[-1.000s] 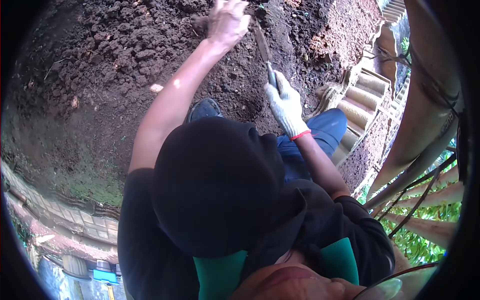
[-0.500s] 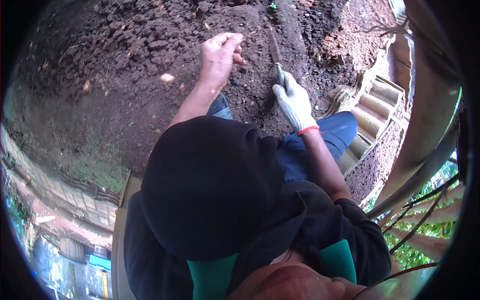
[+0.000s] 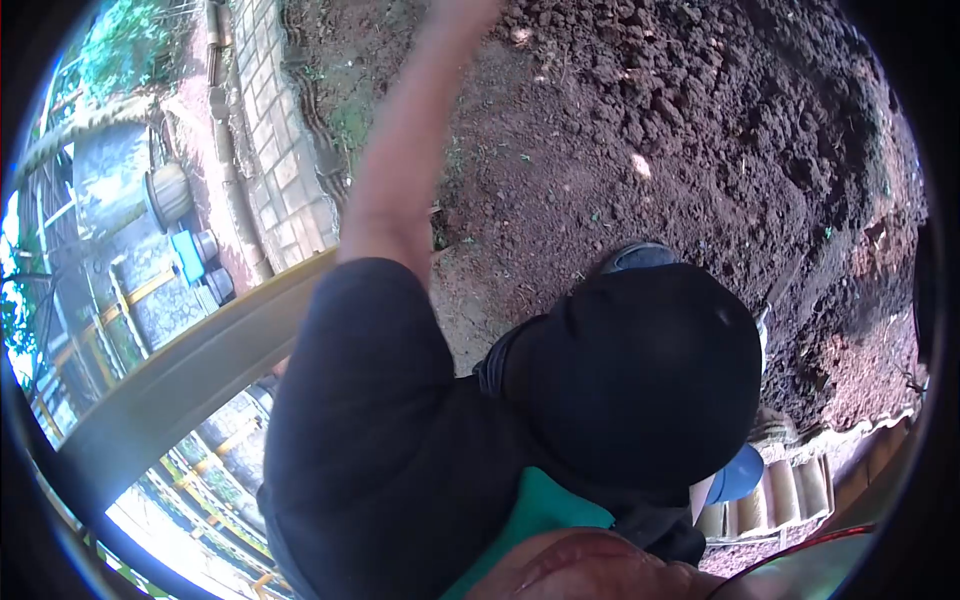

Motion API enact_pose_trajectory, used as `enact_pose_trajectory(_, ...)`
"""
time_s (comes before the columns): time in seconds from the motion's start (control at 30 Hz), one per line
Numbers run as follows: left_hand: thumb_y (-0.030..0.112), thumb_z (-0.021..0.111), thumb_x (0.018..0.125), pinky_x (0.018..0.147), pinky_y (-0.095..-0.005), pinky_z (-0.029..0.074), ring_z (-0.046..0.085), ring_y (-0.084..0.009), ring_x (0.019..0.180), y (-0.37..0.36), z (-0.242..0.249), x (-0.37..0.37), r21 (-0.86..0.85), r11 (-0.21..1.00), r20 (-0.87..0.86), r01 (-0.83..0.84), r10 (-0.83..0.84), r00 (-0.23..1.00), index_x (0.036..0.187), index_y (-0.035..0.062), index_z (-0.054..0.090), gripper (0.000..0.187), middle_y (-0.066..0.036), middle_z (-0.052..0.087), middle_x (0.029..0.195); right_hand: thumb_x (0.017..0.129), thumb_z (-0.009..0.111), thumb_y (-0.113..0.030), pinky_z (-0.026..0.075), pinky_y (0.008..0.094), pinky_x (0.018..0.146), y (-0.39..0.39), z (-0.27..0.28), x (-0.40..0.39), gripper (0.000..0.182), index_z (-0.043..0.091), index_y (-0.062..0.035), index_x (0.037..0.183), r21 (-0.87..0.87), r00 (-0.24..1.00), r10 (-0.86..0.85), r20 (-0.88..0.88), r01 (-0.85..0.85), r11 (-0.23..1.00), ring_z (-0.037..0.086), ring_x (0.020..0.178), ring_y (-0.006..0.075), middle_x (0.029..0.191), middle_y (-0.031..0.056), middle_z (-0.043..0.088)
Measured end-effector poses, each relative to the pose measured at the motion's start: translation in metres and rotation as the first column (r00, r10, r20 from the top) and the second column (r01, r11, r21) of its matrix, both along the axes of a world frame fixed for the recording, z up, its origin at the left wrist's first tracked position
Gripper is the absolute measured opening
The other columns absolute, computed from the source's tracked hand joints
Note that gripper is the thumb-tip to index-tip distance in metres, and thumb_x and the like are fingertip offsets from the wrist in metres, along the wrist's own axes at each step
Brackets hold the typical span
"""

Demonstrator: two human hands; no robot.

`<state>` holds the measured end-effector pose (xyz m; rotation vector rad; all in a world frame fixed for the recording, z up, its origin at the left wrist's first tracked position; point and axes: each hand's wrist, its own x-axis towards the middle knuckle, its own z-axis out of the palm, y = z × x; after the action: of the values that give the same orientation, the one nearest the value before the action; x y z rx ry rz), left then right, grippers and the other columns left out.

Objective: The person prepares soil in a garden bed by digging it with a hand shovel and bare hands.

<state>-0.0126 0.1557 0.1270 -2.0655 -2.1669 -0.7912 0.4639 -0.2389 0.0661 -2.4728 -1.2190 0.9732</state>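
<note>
My bare left arm stretches up the view, with my left hand (image 3: 466, 10) blurred and cut off by the top edge; its fingers cannot be made out. Beneath it lies brown soil (image 3: 530, 210). A black rounded cap (image 3: 640, 370) hides nearly all of my right hand. Only a white sliver that looks like its glove (image 3: 764, 330) shows at the cap's right edge. Beside that sliver, a thin blade-like shape (image 3: 785, 287) points up over the dark soil. What my right fingers do is hidden.
A broad beam (image 3: 200, 350) crosses the lower left. Beyond it are a paved strip (image 3: 275, 130), a round container (image 3: 170, 195) and a blue object (image 3: 187, 257). A shoe (image 3: 642, 257) rests on the soil. Ridged tiles (image 3: 775, 497) stand at the lower right.
The view has swung left, so the soil and tiles appear rotated. My left hand has moved from beside the tool to the top edge. My gloved right hand has become mostly hidden behind the cap.
</note>
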Motion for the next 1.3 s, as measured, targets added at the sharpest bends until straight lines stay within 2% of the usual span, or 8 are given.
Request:
enact_pose_trajectory(0.17, 0.025, 0.065, 0.092, 0.073, -0.0442, 0.058, 0.075, -0.0334, 0.084, 0.065, 0.119, -0.239, 0.034, 0.933, 0.075, -0.358, 0.355, 0.932, 0.109, 0.0099, 0.081, 0.027, -0.017, 0.078, 0.095, 0.099, 0.062, -0.019, 0.052, 0.0433, 0.078, 0.0, 0.006, -0.001, 0.023, 0.061, -0.0033, 0.116, -0.018, 0.992, -0.071, -0.101, 0.069, 0.997, 0.068, 0.082, 0.0305, 0.094, 0.0176, 0.07)
enact_pose_trajectory(0.2, 0.022, 0.066, 0.094, 0.065, -0.0397, 0.058, 0.073, -0.0251, 0.072, 0.075, 0.126, -0.27, 0.226, 0.961, -0.515, -0.158, 0.256, 0.818, 0.107, 0.0074, 0.081, 0.025, -0.016, 0.078, 0.091, 0.099, 0.062, -0.018, 0.052, 0.0432, 0.078, 0.001, 0.004, -0.001, 0.022, 0.061, -0.0033, 0.116, -0.016, 0.987, -0.1, -0.124, 0.098, 0.995, 0.068, 0.082, 0.03, 0.094, 0.0173, 0.07)
enact_pose_trajectory(0.47, 0.017, 0.067, 0.1, 0.054, -0.0343, 0.055, 0.06, -0.0185, 0.058, 0.04, 0.001, -0.162, -0.743, 0.612, 0.522, 0.271, 0.276, 0.807, 0.1, 0.0019, 0.078, 0.019, -0.006, 0.064, 0.072, 0.098, 0.062, -0.02, 0.052, 0.0444, 0.078, 0.003, 0.005, -0.003, 0.024, 0.061, -0.0027, 0.115, -0.028, 1.0, -0.021, -0.007, 0.021, 0.999, 0.068, 0.083, 0.0324, 0.096, 0.0181, 0.07)
enact_pose_trajectory(0.77, 0.023, 0.071, 0.098, 0.069, -0.031, 0.06, 0.071, -0.0154, 0.078, -0.017, 0.021, -0.079, -0.742, 0.531, 0.598, 0.409, 0.25, 0.761, 0.112, 0.0011, 0.076, 0.027, -0.009, 0.077, 0.095, 0.097, 0.063, -0.024, 0.051, 0.0471, 0.081, 0.008, 0.012, -0.007, 0.031, 0.062, -0.002, 0.119, -0.095, 0.998, -0.001, 0.059, 0.007, 0.996, 0.069, 0.089, 0.0393, 0.098, 0.0219, 0.071)
enact_pose_trajectory(1.03, 0.05, 0.065, 0.093, 0.118, -0.059, 0.03, 0.04, -0.05, 0.141, 0.109, 0.162, -0.267, -0.043, 0.655, -0.267, -0.754, 0.72, 0.641, 0.147, -0.0033, 0.049, 0.078, -0.041, 0.041, 0.149, 0.096, 0.062, -0.02, 0.051, 0.0465, 0.077, 0.008, 0.014, -0.01, 0.021, 0.06, -0.0018, 0.108, -0.048, 0.998, 0.016, 0.069, -0.013, 0.999, 0.069, 0.083, 0.0355, 0.089, 0.019, 0.069)
enact_pose_trajectory(1.07, 0.051, 0.061, 0.093, 0.121, -0.0578, 0.023, 0.028, -0.0546, 0.146, 0.1, 0.114, -0.205, 0.514, 0.454, 0.417, -0.728, 0.609, 0.675, 0.148, -0.0053, 0.045, 0.08, -0.043, 0.033, 0.152, 0.096, 0.062, -0.019, 0.051, 0.0463, 0.077, 0.008, 0.01, -0.01, 0.021, 0.06, -0.0018, 0.107, -0.053, 0.996, 0.031, 0.084, -0.027, 0.998, 0.069, 0.083, 0.0349, 0.088, 0.0186, 0.069)
enact_pose_trajectory(1.2, 0.012, 0.064, 0.09, 0.083, -0.0515, 0.053, 0.071, -0.0276, 0.082, 0.014, 0.038, -0.034, -0.013, 0.827, -0.475, -0.562, 0.489, 0.731, 0.099, 0.0012, 0.076, 0.019, -0.015, 0.075, 0.097, 0.094, 0.064, -0.016, 0.051, 0.0441, 0.072, -0.011, -0.025, 0.007, 0.018, 0.061, -0.0023, 0.105, 0.153, 0.994, -0.086, -0.071, 0.096, 0.984, 0.065, 0.072, 0.0314, 0.084, 0.016, 0.068)
enact_pose_trajectory(1.3, 0.006, 0.063, 0.083, 0.089, -0.0427, 0.048, 0.065, -0.0315, 0.09, -0.056, -0.053, 0.07, -0.071, 0.975, 0.542, -0.212, 0.216, 0.812, 0.092, -0.0018, 0.073, 0.016, -0.015, 0.064, 0.091, 0.096, 0.065, -0.014, 0.046, 0.0304, 0.057, -0.005, -0.012, 0.008, 0.02, 0.065, -0.0033, 0.113, 0.207, 0.975, -0.175, -0.139, 0.202, 0.957, 0.053, 0.058, 0.0137, 0.077, 0.0035, 0.062)
